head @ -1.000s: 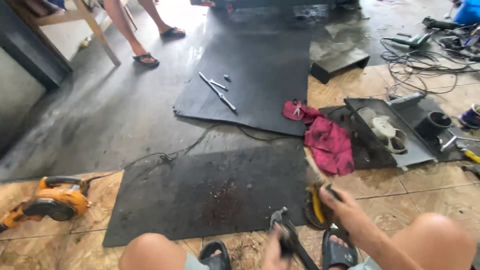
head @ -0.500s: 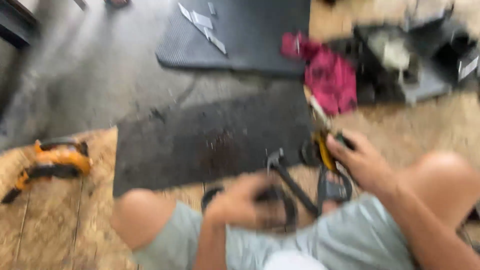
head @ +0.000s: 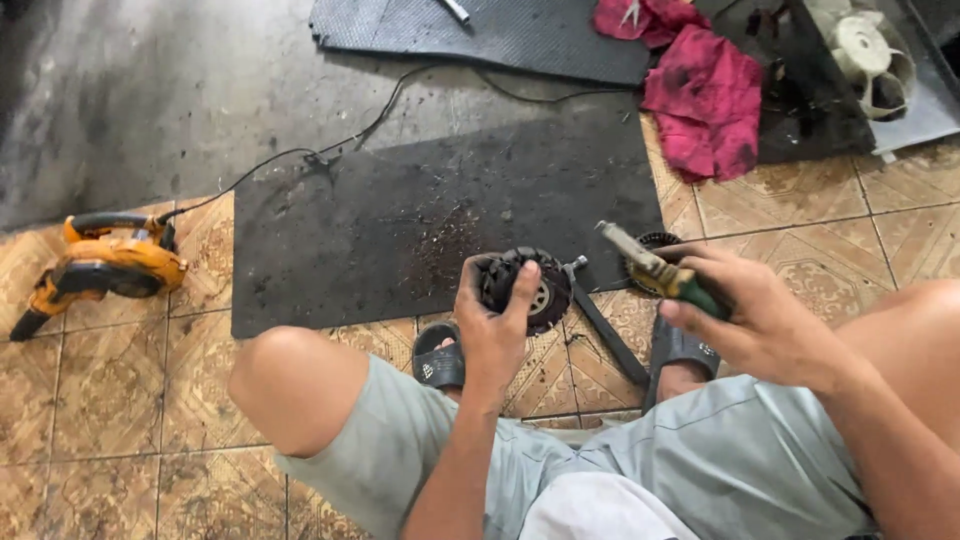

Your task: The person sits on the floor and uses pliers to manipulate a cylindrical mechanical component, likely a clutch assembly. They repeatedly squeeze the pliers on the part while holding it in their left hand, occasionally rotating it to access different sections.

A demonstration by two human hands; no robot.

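Squatting over the tiled floor (head: 130, 400), we look down past our knees at the dark rubber mat (head: 400, 220) spread in front of us, its near edge just ahead of our sandals. A second, ribbed mat (head: 520, 35) lies farther off at the top, with a metal rod on it. A thin black cord (head: 300, 152) runs across the grey concrete to the orange blower (head: 105, 265), which rests on the tiles well off to our left. A pink rag (head: 705, 105) lies crumpled past the far right corner of the near mat, beside a dark tray (head: 810, 110) that holds a pale plastic fan (head: 865, 50).

Closer in, we hold a round black motor part (head: 530, 290) in our left hand (head: 495, 325), just above the near edge of the mat; the fingers curl around its left side and the thumb presses on its face, so that grip is clamped on it. A flat dark strip (head: 610, 335) slants down from beside the part toward our right sandal. Our right hand (head: 755, 315) is closed around the green and yellow handles of a pair of pliers (head: 655, 270), whose metal nose points up and left, near the motor part but apart from it. Whether the nose itself is parted, we cannot tell.
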